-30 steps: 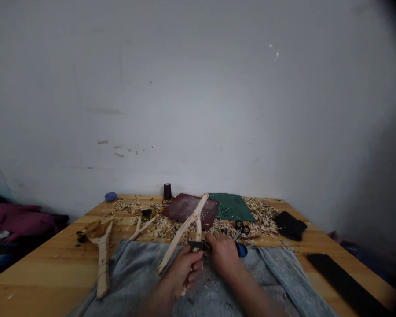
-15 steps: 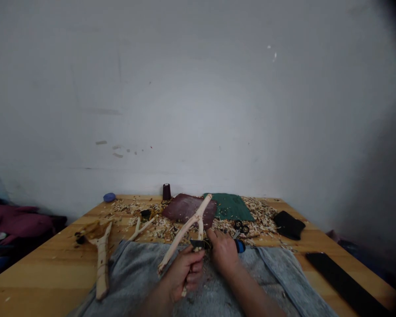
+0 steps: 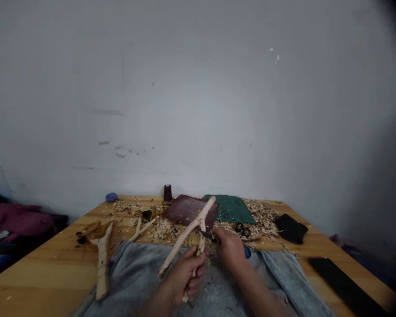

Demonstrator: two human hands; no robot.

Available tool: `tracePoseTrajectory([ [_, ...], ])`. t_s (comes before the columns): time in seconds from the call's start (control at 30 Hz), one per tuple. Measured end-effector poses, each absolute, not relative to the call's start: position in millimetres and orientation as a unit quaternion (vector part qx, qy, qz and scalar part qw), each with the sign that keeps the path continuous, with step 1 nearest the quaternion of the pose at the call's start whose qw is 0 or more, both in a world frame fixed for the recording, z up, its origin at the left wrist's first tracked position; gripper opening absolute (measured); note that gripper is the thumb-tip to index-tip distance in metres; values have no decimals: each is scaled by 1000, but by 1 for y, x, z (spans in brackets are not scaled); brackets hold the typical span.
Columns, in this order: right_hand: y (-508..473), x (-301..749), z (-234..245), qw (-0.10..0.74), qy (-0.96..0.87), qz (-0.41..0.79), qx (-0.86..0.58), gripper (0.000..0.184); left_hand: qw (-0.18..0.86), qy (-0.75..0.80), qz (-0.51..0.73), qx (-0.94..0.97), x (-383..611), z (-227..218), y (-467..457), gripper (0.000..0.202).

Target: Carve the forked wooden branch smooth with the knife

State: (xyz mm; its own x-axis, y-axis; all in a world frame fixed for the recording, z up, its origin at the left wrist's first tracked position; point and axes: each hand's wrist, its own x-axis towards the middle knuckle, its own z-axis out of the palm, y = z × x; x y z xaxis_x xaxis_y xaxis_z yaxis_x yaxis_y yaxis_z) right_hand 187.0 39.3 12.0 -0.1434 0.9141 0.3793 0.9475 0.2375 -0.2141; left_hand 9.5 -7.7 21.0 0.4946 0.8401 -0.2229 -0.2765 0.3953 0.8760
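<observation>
My left hand (image 3: 186, 270) is closed round one leg of a peeled forked branch (image 3: 180, 243), which points up and away from me. My right hand (image 3: 230, 251) grips a dark-handled knife (image 3: 208, 236); its blade lies against the held leg, just below the fork. The blue end of something (image 3: 247, 252) shows beside the right hand, mostly hidden. Both hands are above a grey cloth (image 3: 218, 290) spread over the table's front edge.
Left of the cloth lies a finished-looking slingshot frame (image 3: 102, 264), with a smaller forked stick (image 3: 141, 230) behind it. Wood shavings (image 3: 264, 215) surround maroon (image 3: 185, 209) and green sheets (image 3: 232, 209). Scissors (image 3: 242, 230), a black piece (image 3: 291, 228) and a dark flat slab (image 3: 343, 281) lie right.
The knife has moved from low on the held leg, near my left fingers, up toward the fork. My right hand has shifted slightly right.
</observation>
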Motion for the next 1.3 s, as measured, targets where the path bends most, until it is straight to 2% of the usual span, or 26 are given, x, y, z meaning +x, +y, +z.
tracePoseTrajectory([
  [0.17, 26, 167, 18, 199, -791, -27, -578, 25, 736, 377, 384, 410, 7, 23, -4, 50],
  [0.3, 24, 166, 18, 190, -786, -36, -587, 22, 724, 390, 375, 429, 9, 23, -6, 48],
  [0.43, 25, 164, 17, 171, -780, -39, -600, 23, 707, 400, 386, 438, 11, 18, -6, 47],
  [0.73, 37, 171, 15, 150, -766, -71, -621, 33, 718, 399, 379, 426, 10, 23, -3, 59],
  [0.93, 57, 216, 16, 132, -650, -33, -747, 36, 737, 362, 378, 427, 8, 33, -10, 53],
  [1.1, 46, 201, 16, 198, -722, -31, -662, 41, 716, 381, 383, 442, 10, 25, -7, 52],
  [1.3, 30, 167, 15, 169, -783, -51, -596, 33, 661, 418, 410, 469, 11, -1, 5, 51],
])
